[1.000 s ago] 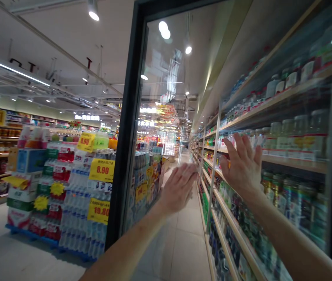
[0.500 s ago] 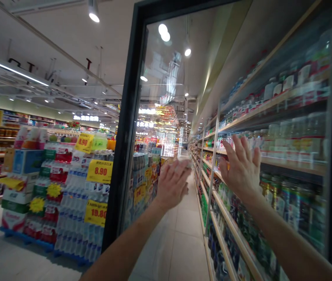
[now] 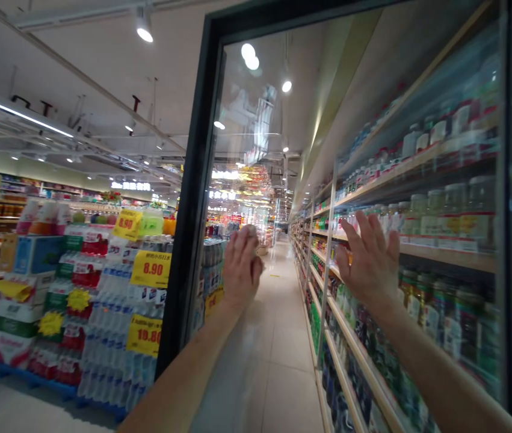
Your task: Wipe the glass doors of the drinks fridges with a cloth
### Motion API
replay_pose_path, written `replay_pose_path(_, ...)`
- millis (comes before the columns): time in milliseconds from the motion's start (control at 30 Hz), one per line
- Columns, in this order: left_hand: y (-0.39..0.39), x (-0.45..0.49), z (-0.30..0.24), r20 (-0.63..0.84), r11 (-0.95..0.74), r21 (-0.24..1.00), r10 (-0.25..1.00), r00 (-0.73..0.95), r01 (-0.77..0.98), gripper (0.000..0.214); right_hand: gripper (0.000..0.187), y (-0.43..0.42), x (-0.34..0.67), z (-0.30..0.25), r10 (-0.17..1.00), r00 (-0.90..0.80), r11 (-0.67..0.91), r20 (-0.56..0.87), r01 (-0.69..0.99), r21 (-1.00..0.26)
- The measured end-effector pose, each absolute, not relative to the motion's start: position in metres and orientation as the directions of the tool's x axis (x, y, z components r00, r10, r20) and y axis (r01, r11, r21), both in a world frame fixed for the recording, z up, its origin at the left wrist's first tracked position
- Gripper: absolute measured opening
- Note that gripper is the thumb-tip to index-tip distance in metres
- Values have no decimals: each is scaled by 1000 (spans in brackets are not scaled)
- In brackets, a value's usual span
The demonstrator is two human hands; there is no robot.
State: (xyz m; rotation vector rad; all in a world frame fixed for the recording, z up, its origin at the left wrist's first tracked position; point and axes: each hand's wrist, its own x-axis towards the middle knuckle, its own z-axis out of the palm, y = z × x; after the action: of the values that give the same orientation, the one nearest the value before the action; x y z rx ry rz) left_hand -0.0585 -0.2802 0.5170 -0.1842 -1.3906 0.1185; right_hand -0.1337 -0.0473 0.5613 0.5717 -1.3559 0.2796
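A glass door point(image 3: 274, 198) in a dark frame point(image 3: 186, 198) stands before me, with shelves and an aisle showing through it. My left hand point(image 3: 240, 267) is closed against the pane, left of its middle. A small part of a white cloth point(image 3: 251, 231) shows at its fingertips; the palm hides the rest. Farther right, my right hand point(image 3: 370, 255) is raised with fingers spread, palm toward the glass and nothing in it. Whether its palm touches the pane I cannot tell.
Behind the glass on the right, long shelves point(image 3: 418, 159) carry rows of bottles point(image 3: 445, 207). At left stand stacked packs of bottled water point(image 3: 111, 325) with yellow price signs point(image 3: 150, 269), on a blue pallet point(image 3: 34, 379). A tiled aisle floor point(image 3: 283, 337) runs ahead.
My left hand has slid left and slightly up across the glass, taking the cloth along. The right hand stays at nearly the same spot, fingers spread. The view has shifted slightly.
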Motion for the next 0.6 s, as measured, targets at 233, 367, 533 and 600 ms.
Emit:
replay_pose_path(233,-258,-58,505,938,940,-341,339,74,22,43,51,-47,-135,561,-129,223,824,966,-517,230)
replay_pose_path(367,-280,-50,506,920,920,-392,392,12,-11,42,51,-47,-133,561,-133,222,822,966,-520,233)
replay_pose_path(533,-325,-42,502,942,993,95,-68,328,-68,46,48,-48,-131,561,-123,210,829,970,-515,216)
replay_pose_path(600,-312,-43,485,977,997,-36,49,208,-68,48,47,-48,-130,561,-120,199,825,973,-526,209)
